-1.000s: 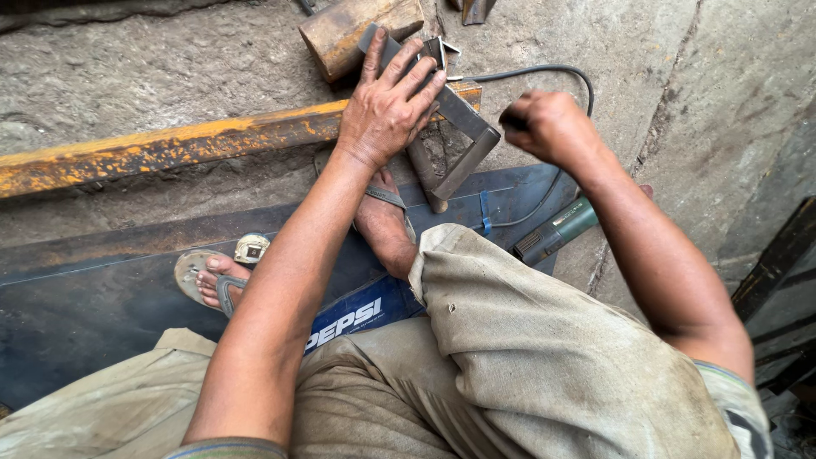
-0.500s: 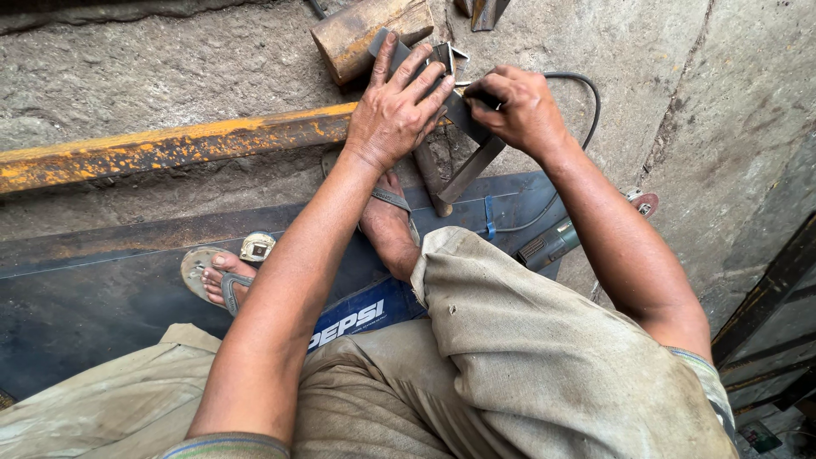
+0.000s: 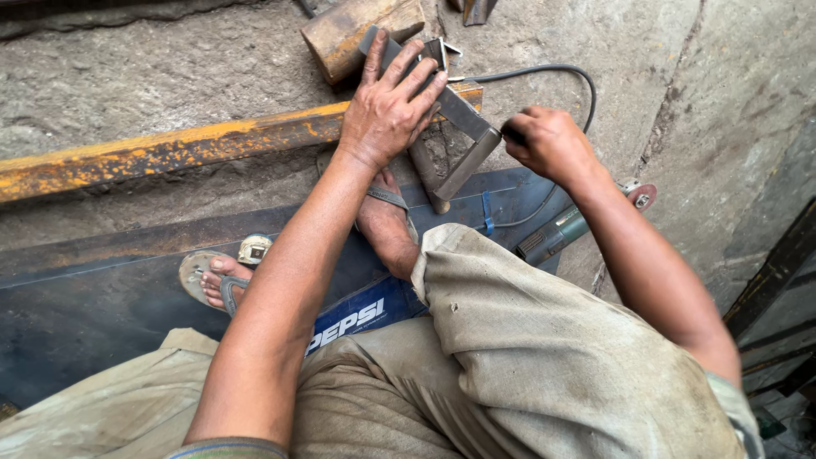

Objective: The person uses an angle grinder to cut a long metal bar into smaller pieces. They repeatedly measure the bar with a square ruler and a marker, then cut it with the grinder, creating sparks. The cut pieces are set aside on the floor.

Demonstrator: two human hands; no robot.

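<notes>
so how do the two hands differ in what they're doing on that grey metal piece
The left hand lies flat, fingers spread, pressing down on the grey metal piece; the right hand is closed in a fist around a small dark tool at the piece's end. The left hand rests on top of the metal, above the orange-painted beam; the right sits to the side of it, over bare concrete. Both are bare and meet at the same piece.
</notes>
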